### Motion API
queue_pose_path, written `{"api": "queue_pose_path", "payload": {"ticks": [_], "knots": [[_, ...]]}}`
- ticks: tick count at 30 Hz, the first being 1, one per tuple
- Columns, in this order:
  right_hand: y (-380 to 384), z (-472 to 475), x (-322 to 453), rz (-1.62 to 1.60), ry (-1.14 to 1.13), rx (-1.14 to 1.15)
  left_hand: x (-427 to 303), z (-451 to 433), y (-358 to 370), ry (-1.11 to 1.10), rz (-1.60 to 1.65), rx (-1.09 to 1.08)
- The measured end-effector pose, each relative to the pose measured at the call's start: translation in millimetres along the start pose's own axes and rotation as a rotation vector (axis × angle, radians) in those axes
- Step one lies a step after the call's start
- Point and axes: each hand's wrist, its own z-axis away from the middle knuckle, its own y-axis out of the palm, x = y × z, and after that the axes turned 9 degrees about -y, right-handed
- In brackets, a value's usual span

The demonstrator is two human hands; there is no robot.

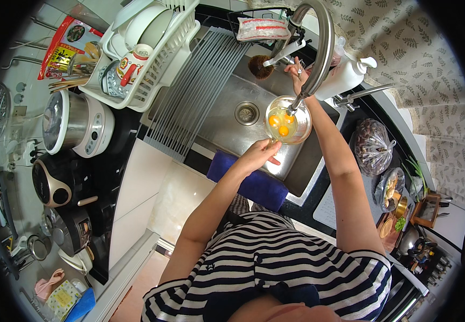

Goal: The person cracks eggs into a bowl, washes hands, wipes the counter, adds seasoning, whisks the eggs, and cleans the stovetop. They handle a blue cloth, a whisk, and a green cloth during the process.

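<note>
A clear glass bowl (pixel 303 135) with several egg yolks and their whites in it is held over the steel sink (pixel 232 133). The fingers of my left hand (pixel 261 155) grip its near edge, thumb on the rim. My right hand (pixel 297 77) reaches past the bowl to the back of the sink, beside the curved steel faucet (pixel 324 44), whose spout end hangs just over the bowl's rim. A small wire item shows at the right fingers; whether they hold it or it is part of a fixture, I cannot tell.
A roll-up drying rack (pixel 200 80) spans the sink's left part, beside a white dish rack (pixel 164 52). A blue towel (pixel 248 181) hangs over the front edge. A white pump bottle (pixel 343 78) stands behind my right forearm. Bagged food (pixel 373 147) lies on the right counter.
</note>
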Motion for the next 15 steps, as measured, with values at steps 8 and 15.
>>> {"api": "queue_pose_path", "payload": {"ticks": [8,15], "knots": [[-1,0,-1,-0.027,0.017,-0.016,-3,2,1,-0.013,0.006,0.001],[-1,-4,11,-0.075,0.090,-0.001,-6,3,1,-0.011,0.010,0.003]]}}
